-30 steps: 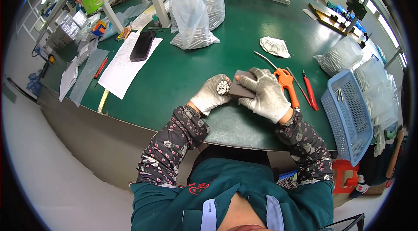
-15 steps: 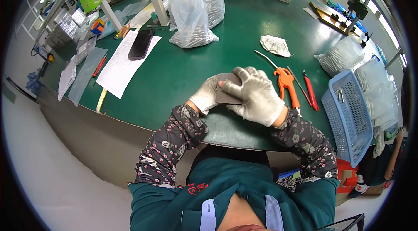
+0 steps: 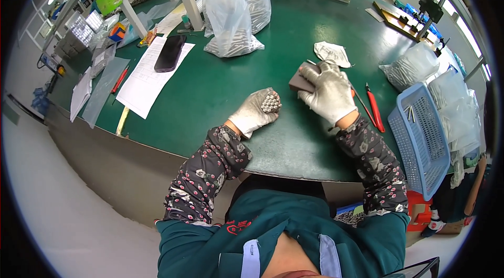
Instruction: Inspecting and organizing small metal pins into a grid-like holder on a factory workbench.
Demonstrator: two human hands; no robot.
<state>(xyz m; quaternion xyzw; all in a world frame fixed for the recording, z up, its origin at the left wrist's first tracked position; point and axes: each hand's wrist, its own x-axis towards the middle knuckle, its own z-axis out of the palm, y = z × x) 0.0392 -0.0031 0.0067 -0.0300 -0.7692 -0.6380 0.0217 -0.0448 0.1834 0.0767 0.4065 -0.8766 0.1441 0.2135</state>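
My left hand [image 3: 251,114], in a white work glove, is closed round a bundle of thin metal rods [image 3: 271,103]; their round ends face up in a tight cluster. To its right, my gloved right hand [image 3: 332,93] grips a grey-brown rectangular block [image 3: 299,84] from above, fingers over its top. The two hands are apart, both over the green table [image 3: 220,99]. Beyond the right hand lies a crumpled white cloth or glove [image 3: 333,53]. An orange air blow gun is almost wholly hidden under the right hand. Red-handled pliers [image 3: 374,107] lie just right of it.
A blue plastic basket [image 3: 420,141] holding a few rods stands at the right edge, beside clear bags of rods [image 3: 412,68]. More bagged rods [image 3: 233,42] stand at the back. Leftward are a phone [image 3: 170,53], paper sheets [image 3: 144,92] and a red pen [image 3: 120,79].
My right hand has moved right and away with the block, off the left hand. The rod ends in my left hand now show, and the blow gun is covered.
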